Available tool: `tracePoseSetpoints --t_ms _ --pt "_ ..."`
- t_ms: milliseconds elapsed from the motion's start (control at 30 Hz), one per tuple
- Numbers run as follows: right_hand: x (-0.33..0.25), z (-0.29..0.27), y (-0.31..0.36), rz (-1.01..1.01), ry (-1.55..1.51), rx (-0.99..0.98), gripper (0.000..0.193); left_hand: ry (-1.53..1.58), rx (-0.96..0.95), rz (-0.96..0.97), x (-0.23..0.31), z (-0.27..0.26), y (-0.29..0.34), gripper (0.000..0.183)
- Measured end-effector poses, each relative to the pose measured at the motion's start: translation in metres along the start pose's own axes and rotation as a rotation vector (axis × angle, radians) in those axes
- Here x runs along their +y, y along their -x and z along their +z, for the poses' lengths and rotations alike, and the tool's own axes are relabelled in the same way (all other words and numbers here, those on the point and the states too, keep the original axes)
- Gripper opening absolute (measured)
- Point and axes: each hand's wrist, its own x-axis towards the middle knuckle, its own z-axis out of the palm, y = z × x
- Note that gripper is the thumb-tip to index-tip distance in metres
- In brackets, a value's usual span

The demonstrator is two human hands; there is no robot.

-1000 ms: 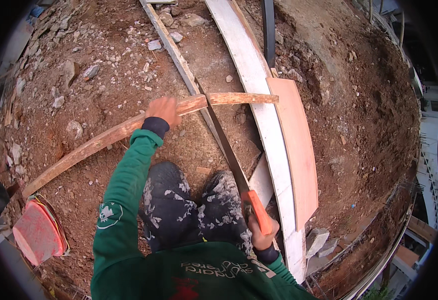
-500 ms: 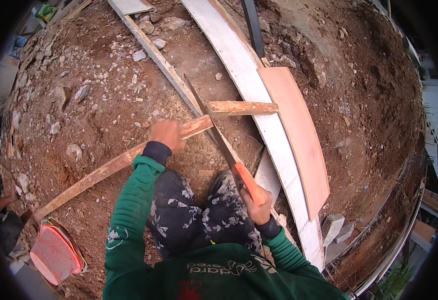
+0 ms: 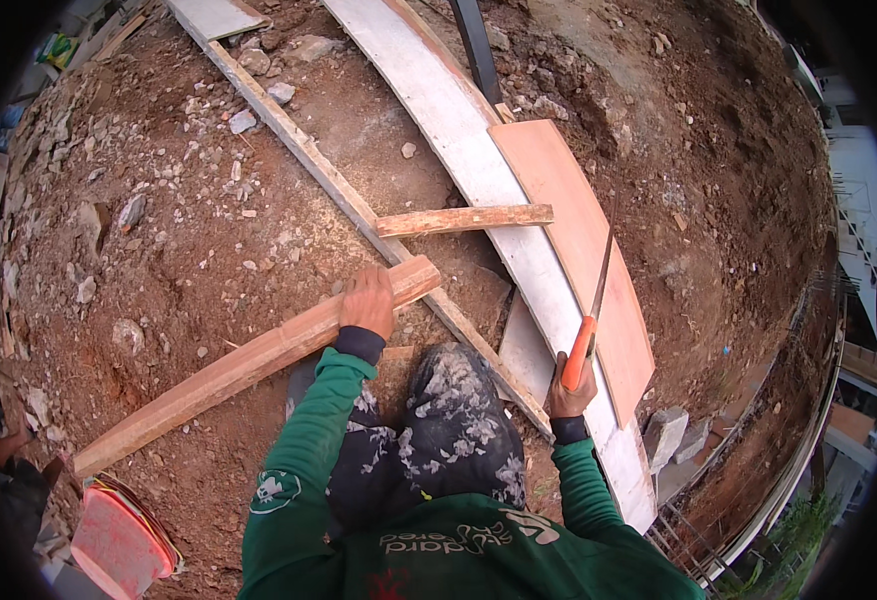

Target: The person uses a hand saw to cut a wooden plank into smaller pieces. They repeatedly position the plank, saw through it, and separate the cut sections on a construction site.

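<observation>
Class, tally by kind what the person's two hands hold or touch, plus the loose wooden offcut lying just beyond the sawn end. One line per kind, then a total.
Long wooden planks under the left hand: 1
Handsaws with an orange handle in the right hand: 1
Short wooden offcuts: 1
Total: 3

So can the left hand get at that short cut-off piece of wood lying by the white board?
Probably yes: the left hand rests on the long plank, and the short offcut lies just beyond, nothing between.
</observation>
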Motion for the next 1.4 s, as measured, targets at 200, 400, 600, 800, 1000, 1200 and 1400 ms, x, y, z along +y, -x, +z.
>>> tracePoseSetpoints --t_ms 200,400,600,800,1000,1200,1400 --pt "0.045 0.019 0.018 -0.094 0.383 -0.707 0.052 0.220 -0.164 -0.060 0.004 0.017 0.017 0.087" --pt "-0.109 0.103 -0.158 -0.536 0.080 -0.569 0.084 0.383 -0.050 -0.147 -0.082 -0.040 0.095 0.081" --pt "-0.127 0.228 -0.227 -0.662 0.513 -1.121 0.082 0.229 0.060 -0.321 -0.181 -0.066 0.181 0.064" --pt "-0.132 0.206 -0.169 -0.762 0.130 -1.009 0.075 0.323 -0.194 -0.379 -0.200 -0.088 0.175 0.058" --pt "-0.224 0.157 -0.054 -0.992 -0.063 -0.865 0.093 0.415 -0.476 -0.432 -0.232 -0.082 0.161 0.052" --pt "-0.249 0.206 -0.002 -0.905 -0.373 -0.974 0.068 0.623 -0.521 -0.490 -0.258 -0.086 0.172 0.050" --pt "-0.258 0.239 -0.039 -0.653 -0.232 -1.484 0.079 0.599 -0.454 -0.502 -0.251 -0.084 0.171 0.051"
